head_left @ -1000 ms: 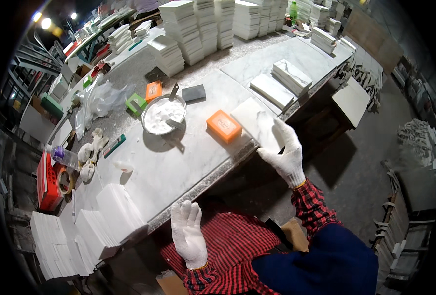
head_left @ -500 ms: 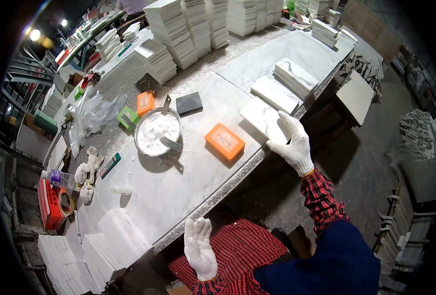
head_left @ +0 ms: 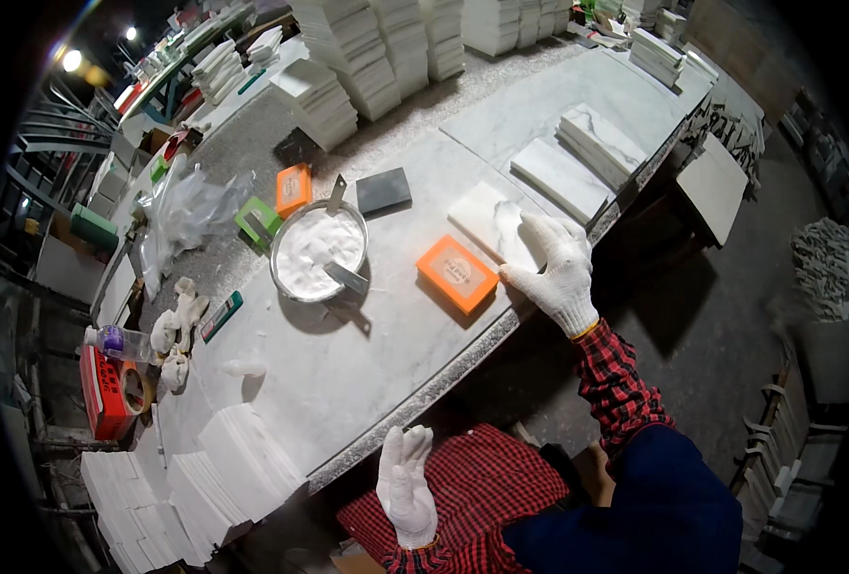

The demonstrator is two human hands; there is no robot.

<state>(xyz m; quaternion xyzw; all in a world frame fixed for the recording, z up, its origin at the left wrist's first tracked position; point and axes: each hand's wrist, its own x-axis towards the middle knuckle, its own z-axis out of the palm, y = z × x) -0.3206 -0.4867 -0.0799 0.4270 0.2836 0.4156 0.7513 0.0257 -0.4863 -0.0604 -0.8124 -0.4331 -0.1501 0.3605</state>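
Note:
My right hand [head_left: 560, 268], in a white knit glove, spans the near end of a white marble tile [head_left: 482, 218] with grey veining, thumb at one edge and fingers at the other. The tile lies on the worktable close beside an orange rectangular block [head_left: 458, 275]. My left hand [head_left: 407, 488], gloved too, is held up in front of the table's near edge, fingers stretched out and nothing in it. Further left stands a metal bowl of white paste or powder [head_left: 314, 251] with a flat metal blade [head_left: 346, 277] stuck in it.
More veined tiles [head_left: 560, 179] lie right of my right hand. Thin white slabs [head_left: 242, 450] stand stacked at the left front. Tall tile stacks [head_left: 348, 57] line the back. A dark block [head_left: 383, 192], green block [head_left: 256, 220] and plastic bag [head_left: 190, 220] lie around the bowl.
My right hand has drawn the marble tile leftward across the table, nearer the orange block. My left hand stays raised and empty. The whole view has shifted slightly.

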